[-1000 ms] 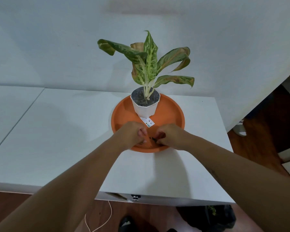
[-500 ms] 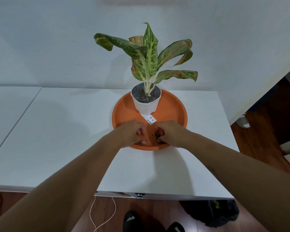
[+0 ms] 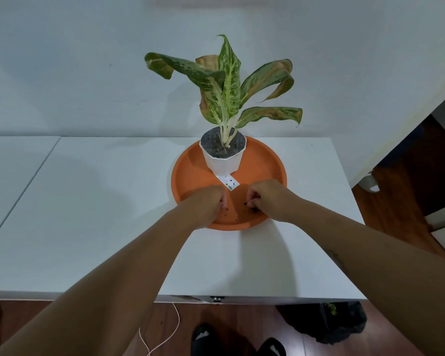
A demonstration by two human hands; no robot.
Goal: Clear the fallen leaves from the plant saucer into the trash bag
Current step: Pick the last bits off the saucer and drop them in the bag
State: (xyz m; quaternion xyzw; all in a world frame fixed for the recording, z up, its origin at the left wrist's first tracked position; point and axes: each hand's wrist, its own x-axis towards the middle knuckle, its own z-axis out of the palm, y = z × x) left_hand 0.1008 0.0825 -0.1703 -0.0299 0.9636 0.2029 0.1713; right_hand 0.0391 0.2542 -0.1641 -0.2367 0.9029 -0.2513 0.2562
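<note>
Fig.: 2 hands working over the orange saucer, near edge. Left hand curled shut; contents can't be told. Right hand pinching dark leaf bits. Bits probably light, brittle; pinch gently w/ fingertips. Trash bag lying on floor below.

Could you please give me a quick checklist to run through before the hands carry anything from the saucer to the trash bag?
1. Debris gathered: not ok; dark crumbs remain on the orange saucer.
2. Left hand holding debris: cannot tell; fingers curled, contents hidden.
3. Right hand holding debris: cannot tell; dark bits sit at its fingertips.
4. White pot upright: ok.
5. Trash bag reachable: ok; on the floor, below the table's right front edge.
6. Bag mouth open: cannot tell.
</note>
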